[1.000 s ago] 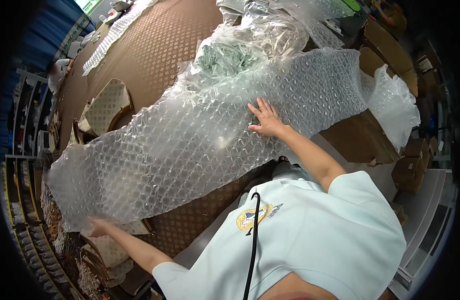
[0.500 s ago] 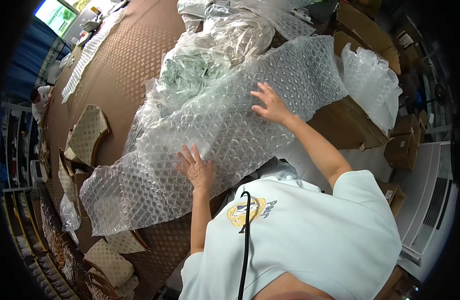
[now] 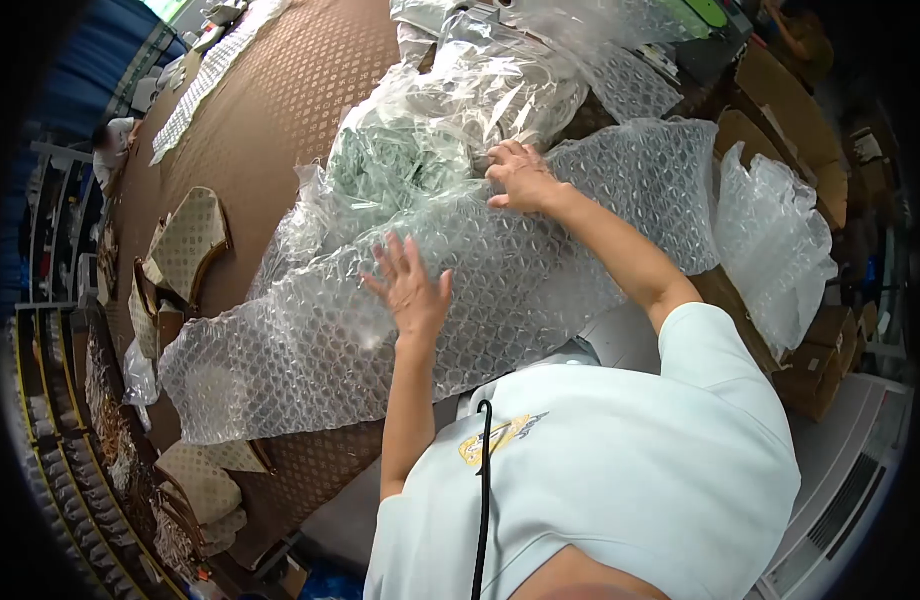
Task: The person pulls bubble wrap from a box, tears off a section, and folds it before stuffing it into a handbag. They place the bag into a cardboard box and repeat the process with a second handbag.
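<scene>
A wide sheet of bubble wrap (image 3: 310,340) lies spread along the near edge of the brown patterned table. My left hand (image 3: 412,285) is over its middle, fingers spread and holding nothing. Farther right, my right hand (image 3: 523,178) reaches to the sheet's far edge, its fingers extended and apart with nothing held. Just past my fingers sits a heap of clear plastic bags (image 3: 510,85), with a bundle of greenish-clear plastic (image 3: 395,165) at its near left side.
Patterned beige pieces with brown trim (image 3: 192,245) lie at left on the brown table (image 3: 270,110). More bubble wrap (image 3: 775,235) pokes from a cardboard box (image 3: 790,130) at right. A person (image 3: 112,150) is at the table's far left edge. Another figure shows at upper right.
Both hands have moved away from my body across the bubble wrap, my right one up to its far edge. The camera view has shifted, and a figure now shows at upper right.
</scene>
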The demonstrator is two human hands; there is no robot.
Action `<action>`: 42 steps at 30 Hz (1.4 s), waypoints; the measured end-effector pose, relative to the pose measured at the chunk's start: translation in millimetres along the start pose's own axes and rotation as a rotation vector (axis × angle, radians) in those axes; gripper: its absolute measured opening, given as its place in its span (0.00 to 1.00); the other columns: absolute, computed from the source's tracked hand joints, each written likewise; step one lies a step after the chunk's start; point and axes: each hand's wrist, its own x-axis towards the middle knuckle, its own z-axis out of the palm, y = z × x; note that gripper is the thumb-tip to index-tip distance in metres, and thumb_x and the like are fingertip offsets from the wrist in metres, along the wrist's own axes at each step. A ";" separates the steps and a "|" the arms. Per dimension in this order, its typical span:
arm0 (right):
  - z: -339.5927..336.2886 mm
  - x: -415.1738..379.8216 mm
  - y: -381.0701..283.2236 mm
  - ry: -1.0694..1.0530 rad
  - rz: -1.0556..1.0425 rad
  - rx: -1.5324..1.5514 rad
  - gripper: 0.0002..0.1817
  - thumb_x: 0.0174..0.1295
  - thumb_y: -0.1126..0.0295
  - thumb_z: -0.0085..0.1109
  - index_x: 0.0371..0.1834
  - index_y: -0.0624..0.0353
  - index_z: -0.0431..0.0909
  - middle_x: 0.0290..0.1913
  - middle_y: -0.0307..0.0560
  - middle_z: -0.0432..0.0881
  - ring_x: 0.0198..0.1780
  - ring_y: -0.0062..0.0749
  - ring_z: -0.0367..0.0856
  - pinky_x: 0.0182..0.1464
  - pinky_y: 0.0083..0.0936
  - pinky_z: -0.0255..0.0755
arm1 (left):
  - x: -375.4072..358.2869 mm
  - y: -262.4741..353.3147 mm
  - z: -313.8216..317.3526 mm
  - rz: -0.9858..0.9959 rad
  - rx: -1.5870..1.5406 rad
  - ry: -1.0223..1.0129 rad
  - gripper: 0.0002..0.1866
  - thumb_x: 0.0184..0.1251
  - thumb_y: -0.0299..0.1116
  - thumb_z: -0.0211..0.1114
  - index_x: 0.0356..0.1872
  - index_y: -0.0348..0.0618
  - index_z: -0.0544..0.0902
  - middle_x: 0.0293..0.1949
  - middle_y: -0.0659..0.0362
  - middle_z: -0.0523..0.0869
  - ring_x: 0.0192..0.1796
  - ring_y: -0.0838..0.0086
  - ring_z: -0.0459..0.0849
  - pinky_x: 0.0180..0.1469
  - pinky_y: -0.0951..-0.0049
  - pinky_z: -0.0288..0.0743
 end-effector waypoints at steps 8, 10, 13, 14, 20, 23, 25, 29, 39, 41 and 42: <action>-43.4 -31.8 -1.5 -0.092 -0.238 0.308 0.16 0.52 0.54 0.63 0.34 0.54 0.78 0.37 0.44 0.80 0.53 0.37 0.74 0.67 0.42 0.50 | 69.6 58.3 -17.8 0.195 -0.249 -0.300 0.35 0.44 0.51 0.71 0.53 0.44 0.73 0.49 0.54 0.78 0.60 0.58 0.69 0.66 0.38 0.39; -49.0 -42.3 -11.9 -0.116 -0.211 0.196 0.22 0.47 0.49 0.66 0.37 0.55 0.79 0.28 0.43 0.80 0.40 0.35 0.78 0.64 0.41 0.55 | 70.4 57.8 -30.3 0.267 -0.268 -0.462 0.22 0.44 0.51 0.71 0.35 0.46 0.81 0.33 0.55 0.84 0.49 0.57 0.78 0.65 0.39 0.47; -27.9 -48.5 -18.3 -0.070 -0.334 0.053 0.24 0.45 0.48 0.67 0.37 0.55 0.80 0.26 0.43 0.80 0.36 0.36 0.79 0.62 0.40 0.57 | 66.2 59.6 -34.3 0.362 -0.265 -0.418 0.19 0.44 0.49 0.71 0.29 0.45 0.80 0.29 0.56 0.83 0.46 0.62 0.79 0.65 0.43 0.48; -24.6 -46.8 -16.6 -0.181 -0.324 0.096 0.21 0.46 0.50 0.67 0.33 0.56 0.82 0.26 0.44 0.81 0.32 0.35 0.80 0.50 0.36 0.66 | 63.9 58.3 -31.8 0.375 -0.259 -0.431 0.19 0.44 0.49 0.71 0.29 0.45 0.80 0.29 0.56 0.83 0.46 0.62 0.79 0.65 0.43 0.48; -28.5 -61.2 -22.5 -0.255 -0.103 0.406 0.15 0.50 0.59 0.67 0.25 0.61 0.81 0.19 0.47 0.78 0.20 0.32 0.73 0.26 0.24 0.66 | 59.0 54.6 -14.7 0.493 -0.180 -0.241 0.07 0.49 0.36 0.66 0.28 0.47 0.83 0.27 0.55 0.84 0.39 0.63 0.82 0.59 0.49 0.59; -40.1 -106.0 -44.1 -0.607 -0.136 0.889 0.09 0.53 0.64 0.64 0.29 0.59 0.82 0.18 0.41 0.78 0.22 0.21 0.73 0.26 0.23 0.66 | 79.6 28.7 4.6 0.321 -0.014 -0.045 0.05 0.48 0.26 0.57 0.20 0.47 0.80 0.22 0.55 0.83 0.28 0.62 0.83 0.48 0.61 0.65; -49.6 -129.0 -43.8 -0.562 -0.320 0.715 0.08 0.54 0.67 0.63 0.26 0.61 0.82 0.17 0.36 0.77 0.21 0.14 0.70 0.25 0.19 0.64 | 86.0 -23.2 20.0 0.162 -0.046 0.100 0.07 0.49 0.26 0.53 0.21 0.48 0.80 0.22 0.56 0.83 0.27 0.63 0.83 0.45 0.63 0.66; -64.5 -153.8 82.0 -0.235 0.205 0.431 0.12 0.53 0.62 0.63 0.25 0.61 0.81 0.18 0.46 0.77 0.21 0.28 0.74 0.27 0.25 0.67 | 100.1 -81.0 -11.3 0.131 -0.033 0.355 0.09 0.52 0.26 0.53 0.26 0.54 0.81 0.23 0.58 0.84 0.30 0.68 0.84 0.43 0.67 0.65; -93.2 -148.8 130.7 0.029 0.481 -0.505 0.38 0.50 0.53 0.65 0.64 0.49 0.62 0.63 0.50 0.66 0.65 0.47 0.60 0.63 0.45 0.53 | 102.6 -140.6 -71.5 0.052 0.008 0.574 0.03 0.57 0.32 0.60 0.31 0.54 0.81 0.31 0.63 0.85 0.38 0.69 0.82 0.47 0.68 0.65; -79.5 -111.0 74.0 0.243 0.104 -0.304 0.47 0.47 0.47 0.66 0.69 0.47 0.53 0.69 0.49 0.56 0.72 0.47 0.47 0.68 0.47 0.44 | 108.7 -118.6 -74.4 0.129 -0.081 0.627 0.02 0.56 0.33 0.62 0.30 0.54 0.81 0.30 0.63 0.85 0.36 0.69 0.82 0.47 0.68 0.65; -75.2 -90.6 36.8 0.301 -0.060 -0.095 0.49 0.45 0.44 0.65 0.70 0.48 0.52 0.70 0.49 0.54 0.73 0.46 0.43 0.70 0.46 0.42 | 110.3 -102.0 -76.9 0.173 -0.132 0.654 0.02 0.56 0.32 0.63 0.30 0.54 0.81 0.30 0.64 0.85 0.35 0.69 0.82 0.47 0.68 0.65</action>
